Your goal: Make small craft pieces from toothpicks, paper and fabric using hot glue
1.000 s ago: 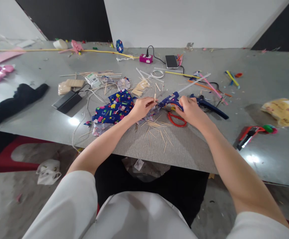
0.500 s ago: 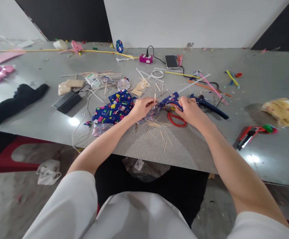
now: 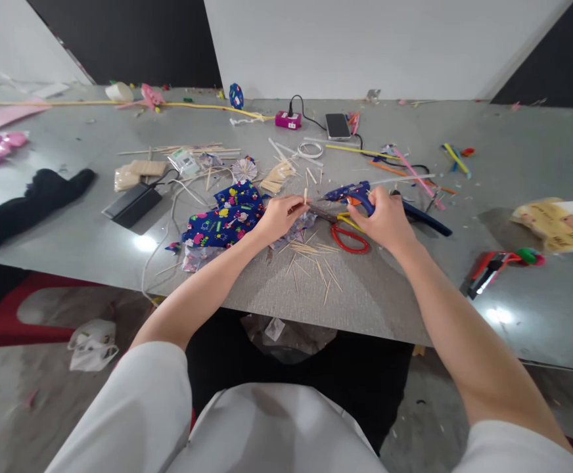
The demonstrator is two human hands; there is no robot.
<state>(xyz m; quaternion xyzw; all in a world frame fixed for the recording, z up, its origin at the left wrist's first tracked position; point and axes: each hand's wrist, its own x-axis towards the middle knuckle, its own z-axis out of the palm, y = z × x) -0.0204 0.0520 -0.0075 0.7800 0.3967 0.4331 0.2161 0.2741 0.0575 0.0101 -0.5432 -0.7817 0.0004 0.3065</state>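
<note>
Reaching forward from the lower corner of the view, the left forearm slants inward over the table [image 3: 385, 309], and its hand [image 3: 282, 218] pinches a short wooden stick [image 3: 305, 196] upright between thumb and fingertips. The right arm comes in from the opposite side, elbow out and wrist bent; its hand [image 3: 386, 218] is clenched around the handle of a blue glue gun [image 3: 348, 191], whose nozzle points toward the stick — near it, though whether they touch is too small to tell.

The tabletop is grey and cluttered: patterned cloth [image 3: 222, 223] lies beside the left hand, loose toothpicks [image 3: 311, 248] are scattered nearer the body, and red-handled scissors [image 3: 350, 239] sit between the hands. Farther back are a magenta power adapter [image 3: 288, 119] and a phone [image 3: 338, 126], before white and dark wall panels [image 3: 355, 46]. A white plastic bag [image 3: 93, 345] rests on the floor.

The left fingers hide the stick's lower end — the right hand covers part of the gun's grip, and the contents of the crumpled clear packaging [image 3: 200, 258] are hard to make out.
</note>
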